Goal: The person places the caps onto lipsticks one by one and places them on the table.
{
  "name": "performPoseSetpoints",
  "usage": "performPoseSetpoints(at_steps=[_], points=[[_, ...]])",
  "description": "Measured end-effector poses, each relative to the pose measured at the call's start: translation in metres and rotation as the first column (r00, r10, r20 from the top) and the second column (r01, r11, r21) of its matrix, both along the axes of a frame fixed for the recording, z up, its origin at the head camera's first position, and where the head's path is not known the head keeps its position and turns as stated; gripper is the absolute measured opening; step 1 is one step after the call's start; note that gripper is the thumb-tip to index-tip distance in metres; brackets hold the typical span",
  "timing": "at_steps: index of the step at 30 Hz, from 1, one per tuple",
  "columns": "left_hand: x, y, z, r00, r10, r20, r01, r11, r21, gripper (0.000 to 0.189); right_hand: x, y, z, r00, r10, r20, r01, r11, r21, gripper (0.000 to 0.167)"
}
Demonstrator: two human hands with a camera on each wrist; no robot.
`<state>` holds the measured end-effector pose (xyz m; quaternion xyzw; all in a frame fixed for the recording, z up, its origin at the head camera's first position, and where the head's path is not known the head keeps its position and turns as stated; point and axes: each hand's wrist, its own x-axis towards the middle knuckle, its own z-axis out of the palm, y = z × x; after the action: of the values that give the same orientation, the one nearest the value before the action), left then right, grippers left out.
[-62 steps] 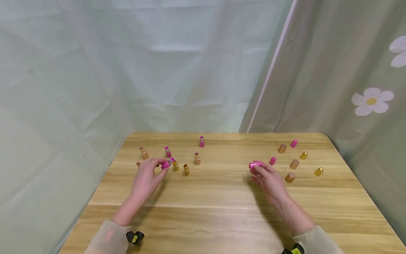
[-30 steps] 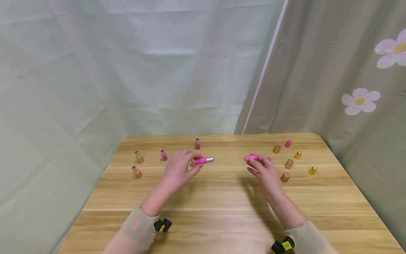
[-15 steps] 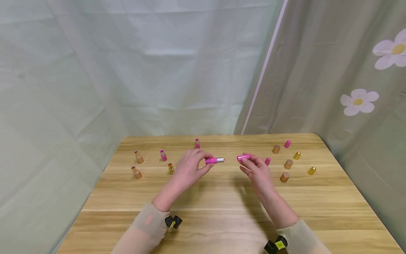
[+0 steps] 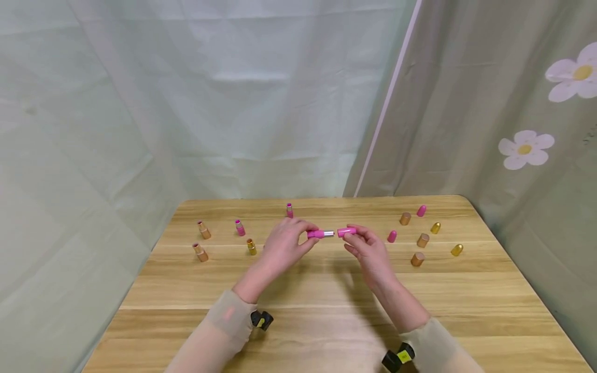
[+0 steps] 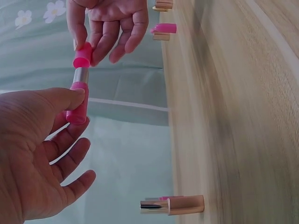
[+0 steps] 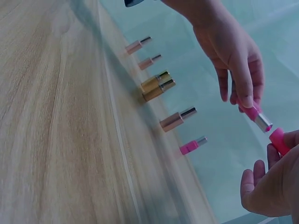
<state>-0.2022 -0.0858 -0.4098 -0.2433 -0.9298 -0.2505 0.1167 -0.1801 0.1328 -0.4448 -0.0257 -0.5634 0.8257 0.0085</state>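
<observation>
My left hand (image 4: 285,243) pinches the pink base of a lipstick tube (image 4: 317,234) between thumb and fingers, its silver collar pointing right. Facing it, my right hand (image 4: 368,251) pinches a pink lipstick cap (image 4: 346,231), open end toward the collar. A narrow gap parts cap and collar in the head view; in the left wrist view the cap (image 5: 82,55) lines up with the silver collar (image 5: 81,74). Both pieces are held up above the wooden table (image 4: 317,321). In the right wrist view a bit of pink shows inside the collar (image 6: 264,123).
Uncapped lipstick tubes stand at the left: pink (image 4: 240,228), gold (image 4: 251,247) and rose-gold (image 4: 200,253), with another pink one (image 4: 289,210) farther back. Several loose caps stand at the right, among them pink (image 4: 392,237), rose-gold (image 4: 417,259) and gold (image 4: 457,250). Curtains hang behind the table.
My left hand has carried the pink lipstick tube rightward from among the standing tubes, turning it level. My right hand has brought the pink cap left, narrowing the gap between them.
</observation>
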Motion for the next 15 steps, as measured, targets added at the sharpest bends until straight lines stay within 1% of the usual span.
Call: performPoseSetpoints(at_steps=[3, 10, 15], points=[[-0.0010, 0.0019, -0.0010, 1.000, -0.007, 0.003, 0.007, 1.000, 0.002, 0.022, 0.0004, -0.0024, 0.0001, 1.000, 0.002, 0.007, -0.002, 1.000, 0.012, 0.040], [-0.0012, 0.0034, -0.0029, 1.000, -0.005, 0.011, 0.005, 1.000, 0.000, 0.021, 0.0009, -0.0063, 0.0002, 1.000, -0.003, 0.015, 0.003, 1.000, 0.011, 0.035], [-0.0004, 0.0034, -0.0036, 1.000, -0.010, 0.006, 0.010, 1.000, -0.003, 0.020, 0.0003, -0.0080, -0.0016, 1.000, 0.009, 0.025, -0.009, 1.000, 0.020, 0.039]])
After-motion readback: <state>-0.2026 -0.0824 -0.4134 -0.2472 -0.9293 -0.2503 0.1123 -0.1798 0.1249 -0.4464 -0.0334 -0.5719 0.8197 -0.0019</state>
